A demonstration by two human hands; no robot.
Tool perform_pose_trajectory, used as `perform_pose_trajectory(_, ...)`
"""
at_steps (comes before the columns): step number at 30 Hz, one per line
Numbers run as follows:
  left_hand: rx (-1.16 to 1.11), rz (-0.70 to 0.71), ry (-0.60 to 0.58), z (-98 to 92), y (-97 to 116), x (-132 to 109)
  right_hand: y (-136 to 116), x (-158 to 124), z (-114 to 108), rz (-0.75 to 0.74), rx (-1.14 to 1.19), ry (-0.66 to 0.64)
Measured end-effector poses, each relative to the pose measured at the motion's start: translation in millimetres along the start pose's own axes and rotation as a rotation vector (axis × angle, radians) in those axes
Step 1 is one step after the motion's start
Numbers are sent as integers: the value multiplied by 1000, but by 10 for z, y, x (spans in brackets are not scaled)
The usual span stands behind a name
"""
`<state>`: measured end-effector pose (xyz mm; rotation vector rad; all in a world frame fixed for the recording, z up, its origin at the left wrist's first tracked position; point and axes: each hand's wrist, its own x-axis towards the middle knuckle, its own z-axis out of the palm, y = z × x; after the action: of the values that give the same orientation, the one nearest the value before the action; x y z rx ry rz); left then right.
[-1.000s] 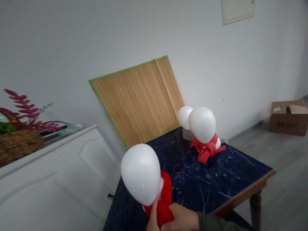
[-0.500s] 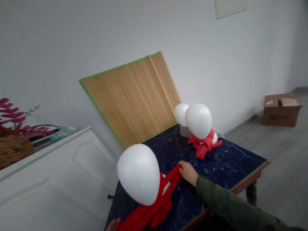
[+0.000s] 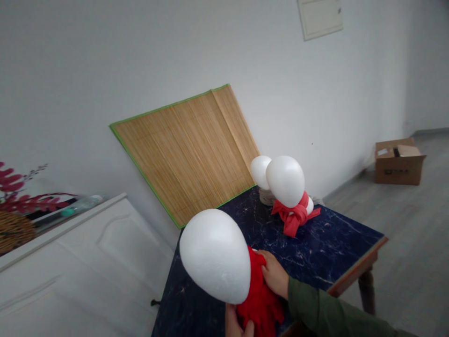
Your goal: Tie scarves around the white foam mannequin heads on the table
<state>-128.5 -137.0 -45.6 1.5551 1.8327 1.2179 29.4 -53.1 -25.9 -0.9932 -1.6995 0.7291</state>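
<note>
While your right hand [image 3: 275,278] presses the red cloth [image 3: 259,295], your left hand [image 3: 238,324] pinches it from below.
Cloth's bunched under the white foam egg [image 3: 215,255] on the dark table [image 3: 336,243]; half a second ago you'd stretched it out.

The right hand [image 3: 275,277] is bare, with no glove, ring or watch showing, and its wrist runs into a long sleeve [image 3: 326,312] of dark olive-green cloth. The sleeve is plain and matte, loosely cut, with soft folds along the forearm and a simple cuff that ends at the wrist. Of the left hand [image 3: 238,325] only a few bare fingers show at the bottom edge; no sleeve can be seen on that side.
</note>
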Motion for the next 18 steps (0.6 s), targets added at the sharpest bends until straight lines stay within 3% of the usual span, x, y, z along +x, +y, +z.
perform_pose_trajectory(6, 151, 256, -233, 917, 514, -111, 432, -279, -1159, 75, 137, 124)
perform_pose_trajectory(9, 198, 278, -383, 1340, 888, -159, 676, -399, -1735, 123, 26, 203)
perform_pose_trajectory(12, 207, 263, -484, 1653, 1189, -181, 833, -402, -2254, 122, -126, 191)
perform_pose_trajectory(15, 164, 318, -548, 1859, 1321, -137, 928, -310, -2592, 111, -275, 173)
perform_pose_trajectory(18, 146, 374, -574, 1925, 1301, -24, 1046, -243, -2689, 128, -414, 204)
